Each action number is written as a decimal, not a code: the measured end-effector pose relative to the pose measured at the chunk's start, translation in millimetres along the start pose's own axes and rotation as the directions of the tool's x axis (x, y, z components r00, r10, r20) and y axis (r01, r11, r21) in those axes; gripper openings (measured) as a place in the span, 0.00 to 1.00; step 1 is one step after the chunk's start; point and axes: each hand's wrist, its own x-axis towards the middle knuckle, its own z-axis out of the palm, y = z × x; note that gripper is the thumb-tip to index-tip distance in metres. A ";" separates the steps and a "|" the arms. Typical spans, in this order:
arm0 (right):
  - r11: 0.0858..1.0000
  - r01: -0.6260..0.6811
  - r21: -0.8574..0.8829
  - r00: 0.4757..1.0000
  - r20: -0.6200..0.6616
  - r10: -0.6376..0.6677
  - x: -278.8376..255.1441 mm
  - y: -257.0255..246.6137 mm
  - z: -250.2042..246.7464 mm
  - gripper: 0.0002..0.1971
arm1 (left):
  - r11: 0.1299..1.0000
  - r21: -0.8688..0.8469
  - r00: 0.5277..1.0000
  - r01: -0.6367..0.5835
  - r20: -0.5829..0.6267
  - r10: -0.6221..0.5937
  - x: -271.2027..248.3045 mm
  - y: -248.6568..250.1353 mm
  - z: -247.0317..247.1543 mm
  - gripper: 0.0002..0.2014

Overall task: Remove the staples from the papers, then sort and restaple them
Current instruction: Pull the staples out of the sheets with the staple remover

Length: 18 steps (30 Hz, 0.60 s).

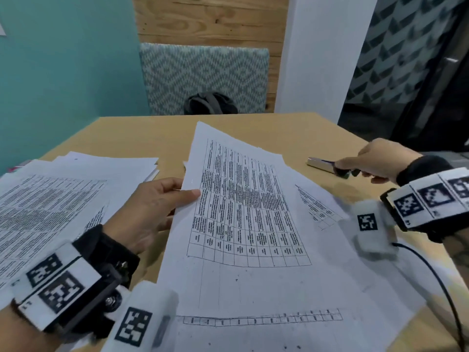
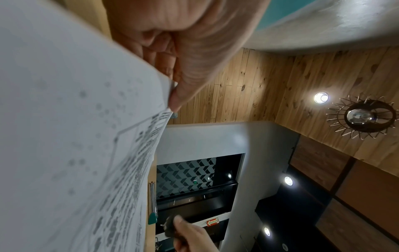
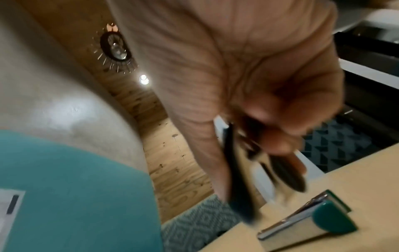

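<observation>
Left hand (image 1: 149, 207) pinches the printed sheet (image 1: 241, 212) at its left edge. Right hand (image 1: 378, 161) grips a black staple remover (image 1: 344, 172) beside the stapler (image 1: 320, 164) on the desk (image 1: 152, 138).

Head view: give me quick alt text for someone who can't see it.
The left hand pinches the edge of a printed table sheet, lifting it over more papers on a tan table. The right hand holds a dark tool beside a stapler. A paper stack lies at left.
</observation>
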 end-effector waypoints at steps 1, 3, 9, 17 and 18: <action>0.998 -0.006 -0.066 1.000 0.029 0.008 0.2 1.6 0.1 0.17 | 1.000 -0.002 1.000 0.004 -0.001 -0.004 0.2 -0.1 -0.3 0.09; 0.990 -0.006 -0.142 0.999 0.046 0.013 -0.6 0.4 -1.9 0.17 | 1.000 -0.010 1.000 0.010 -0.007 -0.010 1.1 -0.5 -0.7 0.10; 0.989 -0.046 -0.143 0.995 0.076 0.057 1.4 -4.2 -7.0 0.20 | 0.999 -0.038 1.000 0.001 -0.011 -0.002 2.6 -1.3 -1.1 0.07; 0.909 0.197 0.367 0.945 0.177 -0.276 -45.5 -65.4 8.9 0.19 | 0.987 -0.116 0.993 -0.110 -0.052 0.104 -5.2 4.6 5.1 0.03; 0.876 0.227 0.425 0.906 0.237 -0.350 -55.5 -80.5 15.9 0.20 | 0.984 -0.108 0.989 -0.141 -0.063 0.134 -6.6 5.7 5.4 0.03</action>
